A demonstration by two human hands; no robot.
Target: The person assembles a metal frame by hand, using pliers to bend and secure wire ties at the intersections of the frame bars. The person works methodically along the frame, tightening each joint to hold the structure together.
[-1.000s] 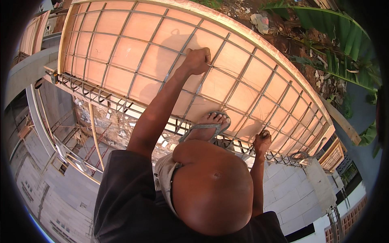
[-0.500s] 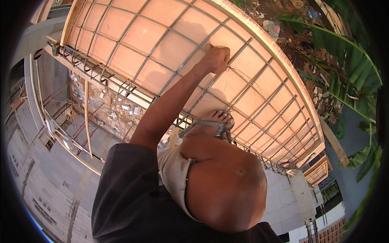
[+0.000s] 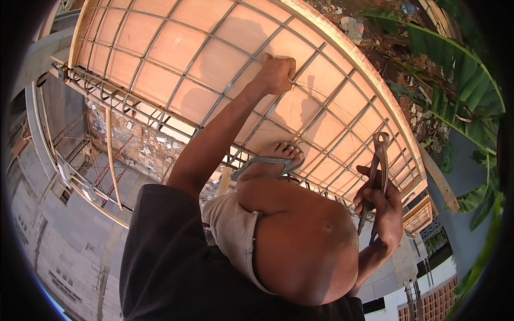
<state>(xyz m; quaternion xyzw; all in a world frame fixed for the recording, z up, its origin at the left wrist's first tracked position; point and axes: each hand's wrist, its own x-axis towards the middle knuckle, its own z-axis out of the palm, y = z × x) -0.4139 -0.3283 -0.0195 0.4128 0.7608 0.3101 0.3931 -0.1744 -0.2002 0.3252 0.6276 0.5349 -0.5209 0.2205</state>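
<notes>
Left hand: fingers curled closed, apparently on thin dark metal wire, which trails to their right over a grid of dark steel bars. Right hand: fingers loosely wrapped round worn brownish metal pincers, head clear above the fingers. Step, as judged: wire held at a bar crossing, pincers ready. Next move: seemingly calls for pincers brought to wire. Hidden: left fingertips, wire's gripped end; pincers' handles, partly.

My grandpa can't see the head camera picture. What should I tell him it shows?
A person's right hand holds pincers while their curled left hand is at a grid of metal bars above a wooden panel. A sandalled foot and bent knee show below.
</notes>
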